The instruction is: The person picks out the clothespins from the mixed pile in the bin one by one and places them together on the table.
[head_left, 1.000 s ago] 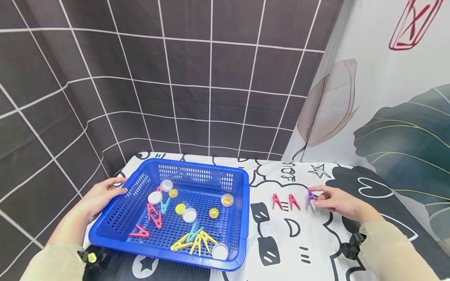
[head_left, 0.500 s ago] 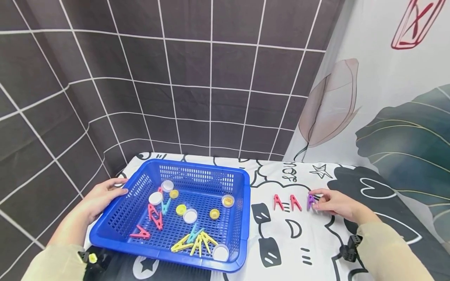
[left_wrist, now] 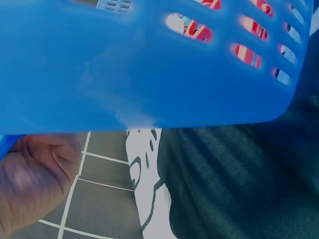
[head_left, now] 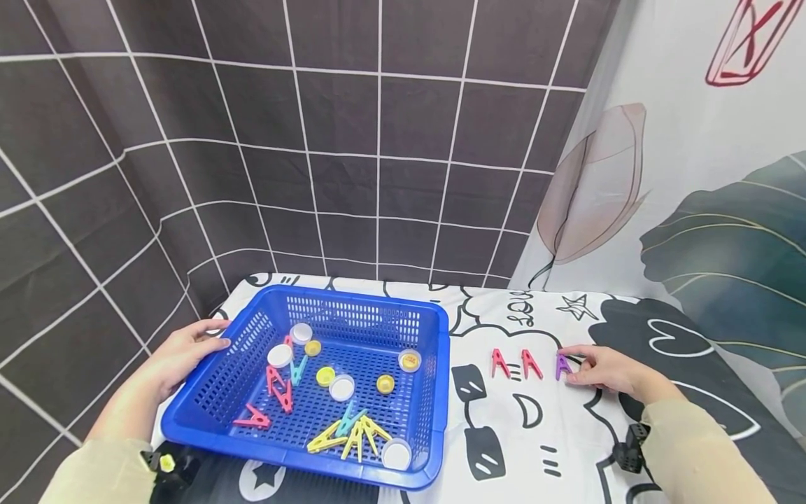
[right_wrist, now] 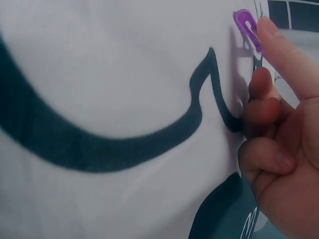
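My left hand [head_left: 185, 353] holds the left rim of a blue plastic basket [head_left: 302, 465], thumb over the edge. In the left wrist view the basket wall [left_wrist: 89, 74] hides most of that hand. On the right, my right hand [head_left: 607, 367] has a small purple clothespin [head_left: 562, 366] between thumb and index finger, low at the cloth. The right wrist view shows the clothespin [right_wrist: 247, 31] at the fingertip, other fingers curled below. Two red clothespins [head_left: 499, 364] [head_left: 531, 365] stand in line to its left.
Inside the basket lie red clothespins [head_left: 254, 417], yellow clothespins [head_left: 355, 441], turquoise clothespins [head_left: 299, 371], white caps [head_left: 396, 455] and yellow caps [head_left: 385, 383]. A white patterned cloth [head_left: 516, 448] covers the table. Dark tiled fabric [head_left: 340, 182] hangs behind it.
The right hand and purple clothespin have shifted slightly, with thumb and index finger staying at it. The left hand keeps its hold on the basket. The whole head view has drifted a little right.
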Available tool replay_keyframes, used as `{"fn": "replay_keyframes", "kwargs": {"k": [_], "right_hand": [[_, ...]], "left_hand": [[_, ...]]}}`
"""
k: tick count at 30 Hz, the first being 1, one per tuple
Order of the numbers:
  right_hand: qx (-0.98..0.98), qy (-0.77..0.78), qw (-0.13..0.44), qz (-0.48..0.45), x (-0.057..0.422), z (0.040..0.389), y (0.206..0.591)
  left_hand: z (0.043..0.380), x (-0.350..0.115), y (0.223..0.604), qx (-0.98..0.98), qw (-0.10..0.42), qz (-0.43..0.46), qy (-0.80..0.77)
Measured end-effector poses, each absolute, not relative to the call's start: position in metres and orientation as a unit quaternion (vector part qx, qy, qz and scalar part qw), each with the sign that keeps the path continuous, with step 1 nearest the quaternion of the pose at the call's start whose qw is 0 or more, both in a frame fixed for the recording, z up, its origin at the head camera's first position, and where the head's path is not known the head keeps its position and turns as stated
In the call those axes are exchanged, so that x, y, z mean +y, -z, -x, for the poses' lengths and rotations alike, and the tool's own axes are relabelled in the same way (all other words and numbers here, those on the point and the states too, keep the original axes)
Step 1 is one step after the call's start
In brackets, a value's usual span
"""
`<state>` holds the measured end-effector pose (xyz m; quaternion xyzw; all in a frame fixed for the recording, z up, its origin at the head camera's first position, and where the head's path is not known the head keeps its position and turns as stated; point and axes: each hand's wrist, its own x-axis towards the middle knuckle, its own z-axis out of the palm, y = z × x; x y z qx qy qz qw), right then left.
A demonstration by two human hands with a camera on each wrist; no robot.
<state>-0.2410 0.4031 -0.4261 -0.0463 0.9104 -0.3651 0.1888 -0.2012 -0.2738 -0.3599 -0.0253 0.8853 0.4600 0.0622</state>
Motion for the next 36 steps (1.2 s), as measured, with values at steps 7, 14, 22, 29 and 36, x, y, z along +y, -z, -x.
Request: {"fn": "replay_keyframes", "kwargs": {"k": [7, 14, 22, 29, 36], "right_hand": [[0.911, 0.365, 0.187, 0.043, 0.405, 0.24, 0.425], [0.913, 0.362, 0.179, 0.052, 0.402, 0.242, 0.417], [0.915, 0.355, 0.183, 0.047, 0.392, 0.247, 0.408], [0.913, 0.353, 0.191, 0.067, 0.376, 0.255, 0.396], [0.906, 0.362, 0.189, 0.111, 0.35, 0.264, 0.385]], "left_hand": [[0.202, -0.273, 0.36, 0.887, 0.061, 0.024, -0.457], [0.201, -0.273, 0.36, 0.886, 0.06, 0.025, -0.46], [0.201, -0.274, 0.36, 0.888, 0.062, 0.03, -0.455], [0.201, -0.273, 0.359, 0.887, 0.059, 0.027, -0.457], [0.2, -0.273, 0.359, 0.886, 0.06, 0.026, -0.459]]}}
